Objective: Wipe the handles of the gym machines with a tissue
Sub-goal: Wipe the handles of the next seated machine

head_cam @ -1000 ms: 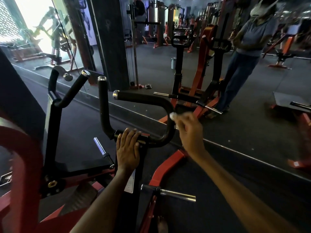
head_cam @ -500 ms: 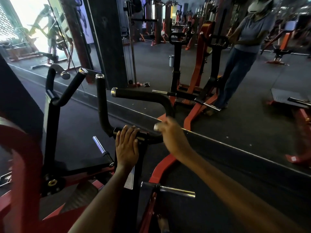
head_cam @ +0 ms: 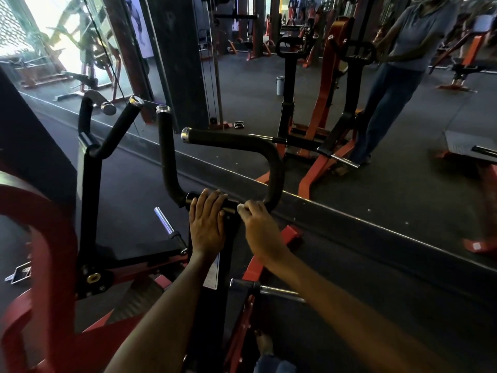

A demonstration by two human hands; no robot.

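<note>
The left hand (head_cam: 207,224) lies flat, fingers straight, over the base of the black foam-padded U-shaped handle (head_cam: 236,146) of the red-framed gym machine (head_cam: 40,265). Just beside it, the right hand (head_cam: 258,227) curls around a crumpled white tissue (head_cam: 243,207), pressing it against the handle's lower bend. A wall mirror (head_cam: 349,103) stands beyond.

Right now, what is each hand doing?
Left hand: open, resting flat on the black handle.
Right hand: pinching the white tissue.
</note>
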